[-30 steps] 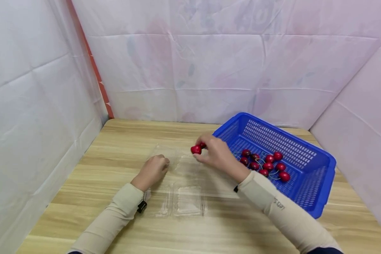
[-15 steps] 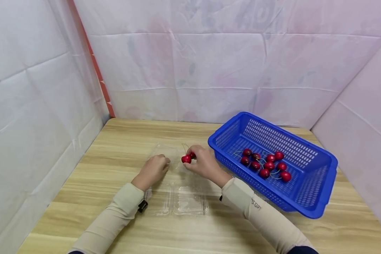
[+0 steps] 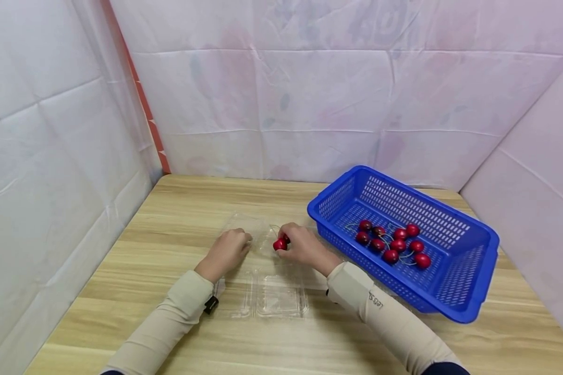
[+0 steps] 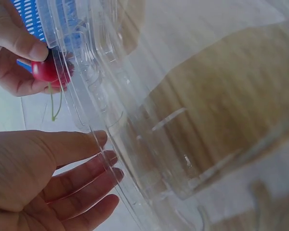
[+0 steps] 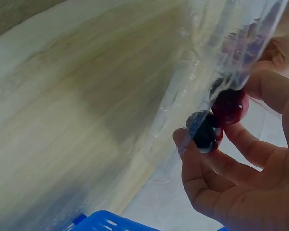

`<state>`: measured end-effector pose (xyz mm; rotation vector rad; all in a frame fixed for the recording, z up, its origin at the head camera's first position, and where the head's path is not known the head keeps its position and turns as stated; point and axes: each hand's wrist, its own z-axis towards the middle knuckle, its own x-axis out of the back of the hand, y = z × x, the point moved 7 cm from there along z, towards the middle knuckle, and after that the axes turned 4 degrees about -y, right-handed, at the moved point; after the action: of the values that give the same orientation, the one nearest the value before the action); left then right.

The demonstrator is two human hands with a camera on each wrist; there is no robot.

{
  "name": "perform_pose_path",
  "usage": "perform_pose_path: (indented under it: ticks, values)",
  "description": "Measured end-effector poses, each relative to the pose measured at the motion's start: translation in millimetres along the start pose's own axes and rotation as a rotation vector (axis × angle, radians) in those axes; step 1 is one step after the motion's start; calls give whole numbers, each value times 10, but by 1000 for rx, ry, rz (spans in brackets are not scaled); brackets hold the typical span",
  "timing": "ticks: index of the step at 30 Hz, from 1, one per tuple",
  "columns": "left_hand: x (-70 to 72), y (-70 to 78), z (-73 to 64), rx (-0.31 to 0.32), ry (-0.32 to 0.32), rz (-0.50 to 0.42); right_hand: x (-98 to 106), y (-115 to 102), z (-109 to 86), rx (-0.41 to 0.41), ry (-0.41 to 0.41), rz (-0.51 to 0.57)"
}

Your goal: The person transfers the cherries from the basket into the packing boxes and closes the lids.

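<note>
My right hand (image 3: 304,247) holds two red cherries (image 3: 279,244) with thin green stems, low over the right half of a clear plastic clamshell box (image 3: 245,223). In the right wrist view, one cherry (image 5: 231,106) sits beside a darker-looking cherry (image 5: 207,134), both between thumb and fingers at the box's rim. My left hand (image 3: 225,253) rests at the left of that box. The left wrist view shows its thumb and fingertips (image 4: 100,137) pinching the clear edge.
A second open clear clamshell box (image 3: 279,298) lies nearer on the wooden table (image 3: 178,338). To the right stands a blue perforated basket (image 3: 485,260) with several cherries (image 3: 398,246) inside. White cloth walls (image 3: 319,94) enclose the back and sides.
My right hand has moved left from the basket's edge with the two cherries, then lowered them toward the far box. The left hand stays in place.
</note>
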<state>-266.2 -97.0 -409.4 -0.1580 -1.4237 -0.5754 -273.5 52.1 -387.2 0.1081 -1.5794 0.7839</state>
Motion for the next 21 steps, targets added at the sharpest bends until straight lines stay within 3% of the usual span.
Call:
perform_pose_path:
  ticks: [8, 21]
  values:
    - [22, 23, 4, -32, 14, 15, -52, 75, 0, 6, -36, -18]
    - [36, 34, 21, -18, -5, 20, -83, 111, -11, 19, -77, -12]
